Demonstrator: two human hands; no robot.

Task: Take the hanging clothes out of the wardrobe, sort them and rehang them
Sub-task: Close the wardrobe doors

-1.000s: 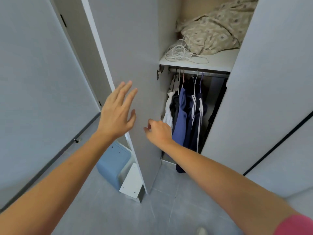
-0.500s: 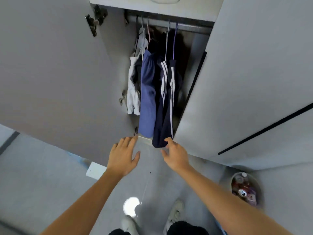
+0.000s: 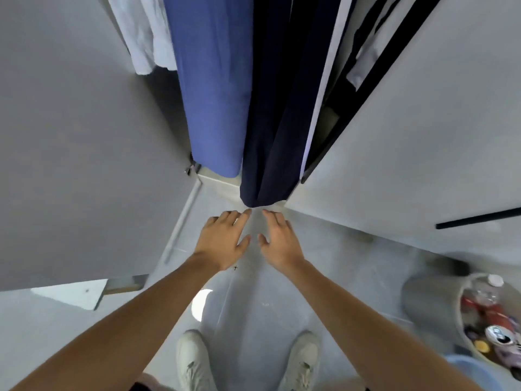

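Two hands reach forward and down in the head view, side by side just below the clothes. Your left hand (image 3: pixel 225 238) has its fingers straight and spread, holding nothing; your right hand (image 3: pixel 277 239) mirrors it, fingers relaxed and apart, also empty. Both sets of fingertips sit just under the hem of the dark navy trousers (image 3: pixel 270 131) (whether they actually touch the cloth cannot be told). Those trousers, with a white side stripe, hang in the wardrobe opening, right of the blue garment (image 3: pixel 211 86) and touching it. Further left and higher hangs a white garment (image 3: pixel 143 32). More dark and white cloth shows far right in the gap, too hidden to identify. The open wardrobe door (image 3: pixel 84 142) fills the left, the closed door (image 3: pixel 423 136) the right. Near you, your white shoes (image 3: pixel 194 362) stand on the grey floor (image 3: pixel 352 277), and a basket (image 3: pixel 465 320) of cans and bottles sits at the right edge.
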